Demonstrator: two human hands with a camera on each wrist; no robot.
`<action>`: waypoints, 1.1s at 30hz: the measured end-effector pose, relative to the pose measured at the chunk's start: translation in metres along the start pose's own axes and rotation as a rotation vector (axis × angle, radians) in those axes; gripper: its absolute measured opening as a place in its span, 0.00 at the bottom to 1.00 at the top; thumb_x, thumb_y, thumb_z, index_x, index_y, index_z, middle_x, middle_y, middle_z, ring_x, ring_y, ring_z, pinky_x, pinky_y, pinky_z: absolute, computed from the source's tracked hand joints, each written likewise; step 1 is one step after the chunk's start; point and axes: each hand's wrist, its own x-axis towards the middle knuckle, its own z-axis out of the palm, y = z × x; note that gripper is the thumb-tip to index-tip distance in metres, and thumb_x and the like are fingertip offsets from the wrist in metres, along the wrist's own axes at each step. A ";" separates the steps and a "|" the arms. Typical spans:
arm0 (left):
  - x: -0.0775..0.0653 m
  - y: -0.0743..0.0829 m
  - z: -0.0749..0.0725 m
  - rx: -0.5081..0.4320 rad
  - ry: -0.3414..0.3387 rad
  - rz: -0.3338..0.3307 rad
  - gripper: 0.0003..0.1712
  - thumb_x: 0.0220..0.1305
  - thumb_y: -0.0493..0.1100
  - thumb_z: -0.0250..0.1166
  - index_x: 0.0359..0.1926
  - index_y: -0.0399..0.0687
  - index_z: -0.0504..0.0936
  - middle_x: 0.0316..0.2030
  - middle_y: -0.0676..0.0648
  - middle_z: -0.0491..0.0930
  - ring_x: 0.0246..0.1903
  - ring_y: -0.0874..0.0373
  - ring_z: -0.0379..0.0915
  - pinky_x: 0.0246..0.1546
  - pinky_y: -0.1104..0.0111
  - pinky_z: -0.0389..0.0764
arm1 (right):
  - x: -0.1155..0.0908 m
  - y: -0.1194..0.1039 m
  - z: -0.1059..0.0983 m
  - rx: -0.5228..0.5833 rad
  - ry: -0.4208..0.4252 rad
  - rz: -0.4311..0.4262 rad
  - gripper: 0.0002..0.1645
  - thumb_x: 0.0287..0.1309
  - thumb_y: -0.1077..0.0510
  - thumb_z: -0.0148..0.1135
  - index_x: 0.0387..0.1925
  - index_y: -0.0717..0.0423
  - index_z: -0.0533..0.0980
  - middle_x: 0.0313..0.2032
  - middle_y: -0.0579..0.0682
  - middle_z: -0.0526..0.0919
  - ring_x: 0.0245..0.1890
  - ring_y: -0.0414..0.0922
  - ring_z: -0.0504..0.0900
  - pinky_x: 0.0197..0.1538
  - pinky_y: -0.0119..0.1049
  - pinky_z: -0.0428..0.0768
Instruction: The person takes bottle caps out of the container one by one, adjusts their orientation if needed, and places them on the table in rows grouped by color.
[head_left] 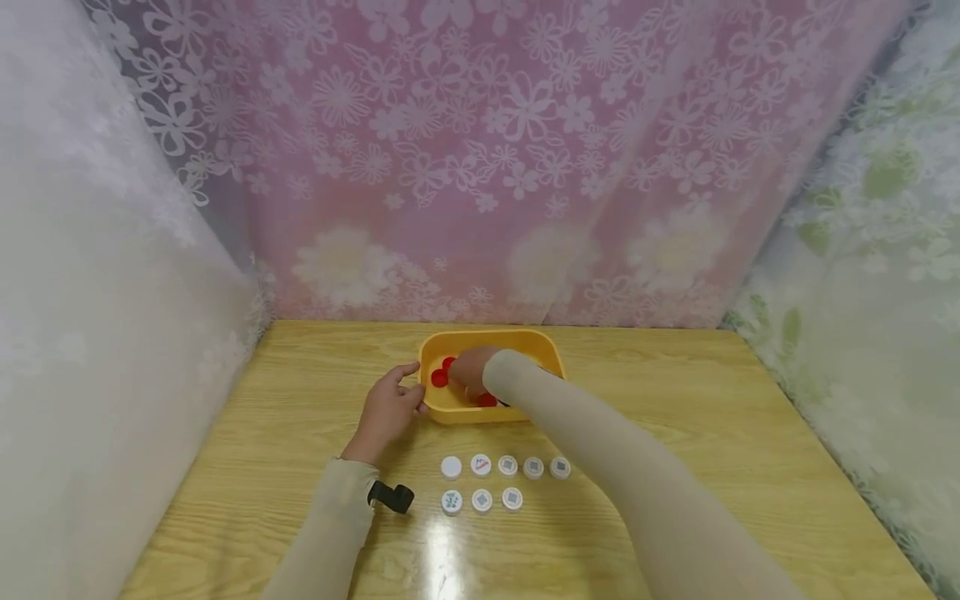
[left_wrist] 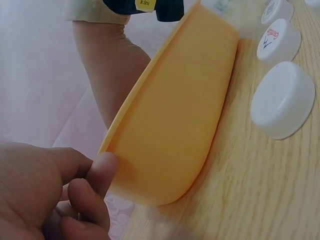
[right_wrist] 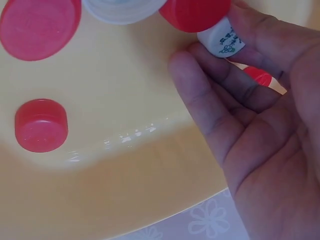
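Observation:
A yellow plastic bin (head_left: 491, 416) stands on the table with red bottle caps (head_left: 439, 378) inside. My left hand (head_left: 388, 410) holds the bin's left rim, its fingertips against the edge in the left wrist view. My right hand (right_wrist: 270, 120) is down inside the bin. Between its thumb and fingers is a white bottle cap (right_wrist: 222, 42) with green print, partly hidden by a red cap (right_wrist: 195, 12). Another red cap (right_wrist: 41, 126) lies apart on the bin floor. A translucent white lid (right_wrist: 122, 9) shows at the top edge of the right wrist view.
In front of the bin, white bottle caps (head_left: 482, 465) lie on the wooden table (head_left: 300, 467) in two rows, several with printed tops. The plain white cap (left_wrist: 283, 100) is closest to the left wrist camera. A pink floral curtain (head_left: 480, 208) hangs behind the table.

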 end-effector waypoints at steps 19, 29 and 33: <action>-0.002 0.003 0.003 0.035 0.019 -0.002 0.28 0.76 0.43 0.60 0.74 0.50 0.70 0.26 0.45 0.85 0.15 0.57 0.62 0.19 0.69 0.63 | -0.022 0.010 -0.008 0.182 0.019 -0.002 0.07 0.68 0.47 0.67 0.44 0.41 0.80 0.37 0.40 0.81 0.34 0.38 0.74 0.45 0.32 0.77; -0.002 0.005 0.003 0.033 0.014 -0.020 0.28 0.76 0.45 0.58 0.75 0.52 0.69 0.26 0.46 0.85 0.16 0.56 0.63 0.18 0.68 0.63 | -0.119 0.025 0.007 0.361 0.563 -0.142 0.11 0.68 0.51 0.66 0.49 0.48 0.79 0.39 0.43 0.80 0.38 0.44 0.77 0.45 0.38 0.79; -0.004 0.003 0.003 0.029 0.010 -0.023 0.29 0.76 0.45 0.58 0.75 0.51 0.69 0.26 0.46 0.85 0.18 0.55 0.67 0.19 0.69 0.63 | -0.167 -0.001 0.054 0.292 0.735 -0.171 0.13 0.65 0.50 0.69 0.49 0.47 0.80 0.41 0.40 0.80 0.36 0.38 0.77 0.40 0.32 0.79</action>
